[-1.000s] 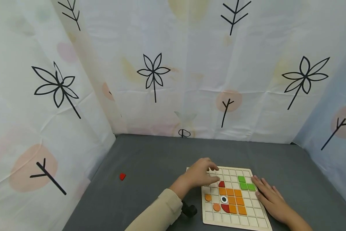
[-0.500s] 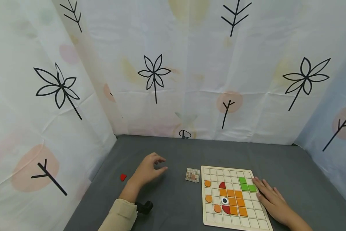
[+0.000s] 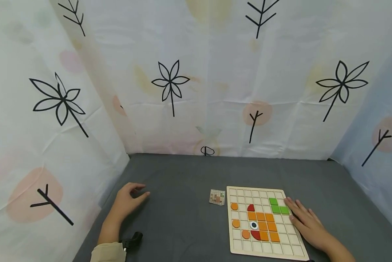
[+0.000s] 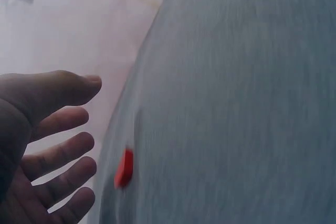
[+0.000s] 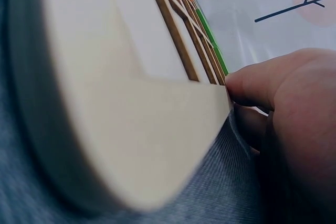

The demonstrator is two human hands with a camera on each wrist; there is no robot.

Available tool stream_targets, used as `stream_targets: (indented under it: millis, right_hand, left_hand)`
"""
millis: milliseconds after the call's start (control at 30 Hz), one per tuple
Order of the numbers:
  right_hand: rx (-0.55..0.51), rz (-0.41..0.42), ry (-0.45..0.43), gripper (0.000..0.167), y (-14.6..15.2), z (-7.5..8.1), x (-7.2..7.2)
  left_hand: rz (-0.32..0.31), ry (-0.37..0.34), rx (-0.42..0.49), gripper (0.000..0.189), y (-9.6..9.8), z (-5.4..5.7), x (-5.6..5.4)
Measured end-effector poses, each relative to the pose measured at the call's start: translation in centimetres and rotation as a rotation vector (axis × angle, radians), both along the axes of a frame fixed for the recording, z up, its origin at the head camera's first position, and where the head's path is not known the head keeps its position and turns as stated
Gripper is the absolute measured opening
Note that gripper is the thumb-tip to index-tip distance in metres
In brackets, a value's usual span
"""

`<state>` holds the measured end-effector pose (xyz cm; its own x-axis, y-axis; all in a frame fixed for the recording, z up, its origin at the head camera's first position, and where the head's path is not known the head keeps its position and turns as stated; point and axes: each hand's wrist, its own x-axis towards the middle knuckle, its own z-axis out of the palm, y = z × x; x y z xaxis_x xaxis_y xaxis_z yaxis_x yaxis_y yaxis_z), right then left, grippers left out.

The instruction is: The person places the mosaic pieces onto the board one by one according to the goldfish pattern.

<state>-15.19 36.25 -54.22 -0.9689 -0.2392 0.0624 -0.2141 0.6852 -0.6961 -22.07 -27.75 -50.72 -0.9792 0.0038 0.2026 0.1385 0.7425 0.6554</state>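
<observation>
My left hand (image 3: 127, 200) hovers over the left part of the table, fingers loosely bent and nothing in its grasp. Beyond its fingertips in the left wrist view lies a small red piece (image 4: 124, 169); the hand hides it in the head view. A wooden grid board (image 3: 248, 247) lies at the right, bearing orange squares (image 3: 262, 226), green squares (image 3: 276, 209), orange discs (image 3: 236, 223), red quarter-rounds (image 3: 250, 207) and an eye piece (image 3: 253, 225). Along the board's right edge rests my right hand (image 3: 310, 225), its fingers fairly straight and touching the side.
A small picture card (image 3: 217, 197) with a grid pattern lies just left of the board. Dark grey cloth covers the table (image 3: 179, 225). White printed curtains (image 3: 209, 120) stand at the back and both sides.
My left hand has swept left from over the board and card to where the red piece lies, uncovering the card and an orange disc. The right hand stays at the board's edge.
</observation>
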Motion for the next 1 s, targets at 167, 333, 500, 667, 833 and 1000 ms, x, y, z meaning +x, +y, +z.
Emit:
stream_targets:
  millis: [167,333,500,667,833,1000]
  right_hand:
    - [0.008,-0.004,-0.005,0.059,0.1,0.4,-0.2]
    - [0.020,-0.013,-0.020,0.060,-0.2,0.6,-0.3]
    - [0.015,-0.018,-0.023,0.060,-0.3,0.7,-0.3]
    - [0.010,-0.007,-0.018,0.060,-0.1,0.5,-0.3]
    - [0.004,-0.005,-0.030,0.060,0.0,0.3,-0.1]
    - [0.004,-0.008,-0.040,0.059,-0.1,0.3,-0.1]
  left_hand:
    - [-0.019,-0.071,0.022,0.044,-1.7,0.1,0.3]
    - [-0.095,-0.142,0.041,0.044,-2.7,0.3,0.3]
    - [-0.162,-0.218,0.066,0.047,-3.1,0.3,0.5]
    - [-0.196,-0.239,0.086,0.045,-3.4,0.3,1.0]
    - [-0.190,-0.257,0.097,0.043,-3.4,0.0,1.3]
    - [-0.159,-0.263,0.097,0.042,-3.4,-0.4,1.3]
